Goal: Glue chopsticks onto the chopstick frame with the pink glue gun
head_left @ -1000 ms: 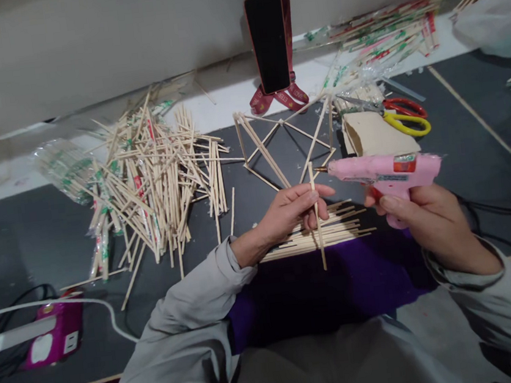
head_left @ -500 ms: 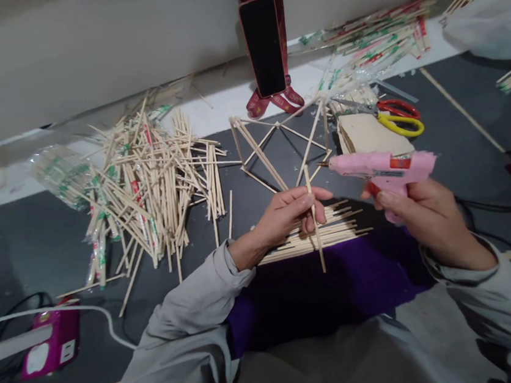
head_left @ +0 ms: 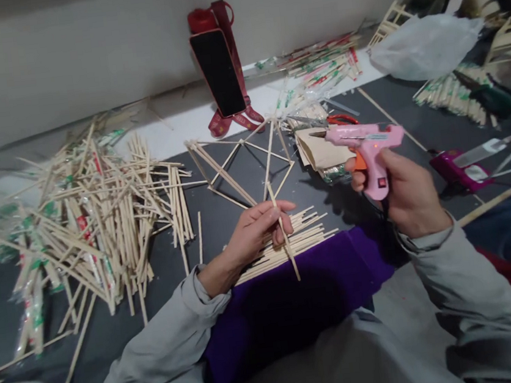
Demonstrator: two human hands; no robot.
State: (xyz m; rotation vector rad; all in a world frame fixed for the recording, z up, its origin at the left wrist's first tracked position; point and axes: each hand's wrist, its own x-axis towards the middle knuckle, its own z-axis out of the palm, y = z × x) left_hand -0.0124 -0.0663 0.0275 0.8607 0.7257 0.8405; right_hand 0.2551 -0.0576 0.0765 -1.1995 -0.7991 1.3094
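Between thumb and fingers, my left hand (head_left: pixel 260 231) pinches a wooden chopstick (head_left: pixel 288 246) that stands almost upright. A pink hot glue gun (head_left: pixel 367 142) is gripped by my right hand (head_left: pixel 405 190), its nozzle pointing left above a folded piece of cardboard (head_left: pixel 320 152). Just beyond my left hand stands an open frame of joined chopsticks (head_left: pixel 241 142). Several loose chopsticks (head_left: pixel 309 234) lie side by side under and beside my left hand, near the purple cloth (head_left: pixel 360 259).
A big heap of chopsticks (head_left: pixel 113 201) covers the left side. A phone (head_left: pixel 218 73) leans on a red bottle at the back. Red-handled scissors (head_left: pixel 343 120) lie behind the glue gun. At right are a purple power strip (head_left: pixel 454 172) and a white plastic bag (head_left: pixel 426 46).
The view has swung to the right, so the table things sit further left. The glue gun has turned, with its side and switch now showing. My left hand keeps the chopstick.
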